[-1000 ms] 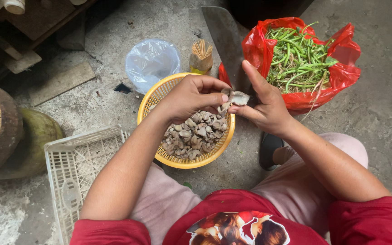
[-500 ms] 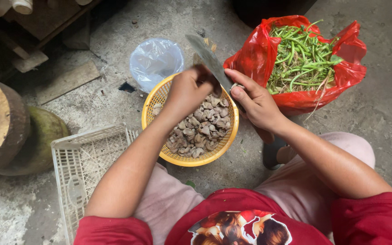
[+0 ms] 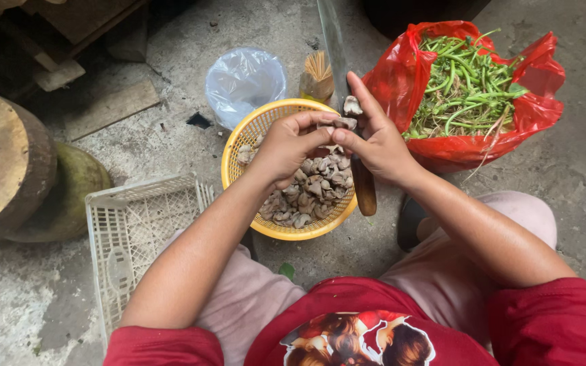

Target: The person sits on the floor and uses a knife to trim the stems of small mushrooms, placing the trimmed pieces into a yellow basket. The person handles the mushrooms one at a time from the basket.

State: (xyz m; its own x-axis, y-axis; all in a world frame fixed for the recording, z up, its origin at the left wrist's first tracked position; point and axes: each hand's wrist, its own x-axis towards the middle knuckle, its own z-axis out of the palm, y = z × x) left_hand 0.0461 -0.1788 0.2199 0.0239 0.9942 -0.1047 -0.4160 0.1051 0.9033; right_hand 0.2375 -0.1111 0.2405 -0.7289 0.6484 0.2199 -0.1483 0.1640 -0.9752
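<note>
Above the yellow basket (image 3: pixel 239 177), my left hand (image 3: pixel 286 146) pinches one grey piece (image 3: pixel 342 123) against the knife (image 3: pixel 364 186) my right hand (image 3: pixel 374 142) grips — most of the heaped pieces (image 3: pixel 310 190) appear unhandled.

The yellow basket (image 3: pixel 252 135) sits on the concrete floor (image 3: pixel 171 142) and is hemmed in on most sides. Just beyond its far rim stand a clear plastic bag (image 3: pixel 242 81) and a small bundle of sticks (image 3: pixel 318 74), nearly touching it. To its right, the red bag of green beans (image 3: pixel 469 95) crowds close. Over its far right part both hands (image 3: pixel 334 142) meet, with a long knife (image 3: pixel 344 102) crossing the rim there. To its left lies bare floor, open as far as the white crate (image 3: pixel 137 230) near its left front and the round wooden block (image 3: pixel 1 163) well beyond.
</note>
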